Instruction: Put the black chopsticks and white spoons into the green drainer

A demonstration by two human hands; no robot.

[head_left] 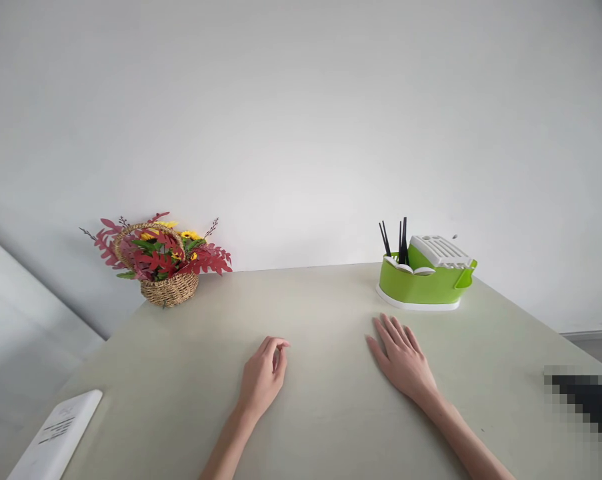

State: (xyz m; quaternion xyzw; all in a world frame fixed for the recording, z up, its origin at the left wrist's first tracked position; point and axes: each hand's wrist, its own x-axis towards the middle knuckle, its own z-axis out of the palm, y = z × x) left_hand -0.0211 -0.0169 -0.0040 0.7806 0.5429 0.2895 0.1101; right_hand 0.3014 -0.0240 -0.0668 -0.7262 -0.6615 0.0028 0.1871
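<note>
My left hand [263, 377] rests on the pale table [325, 427] near the middle, its fingers curled loosely inward with nothing in them. My right hand [403, 360] lies flat on the table a little to the right, fingers stretched out and holding nothing. Just beyond my right hand stands a green cutlery drainer [423, 283] on a white base, with black chopsticks [401, 241] upright in it and a white slotted lid on top. Neither hand touches it.
A woven basket of red leaves and sunflowers [163, 260] stands at the table's far left corner. A white flat device [55, 437] lies at the near left edge. A blurred dark patch [588, 400] sits at the right edge. A white wall is behind.
</note>
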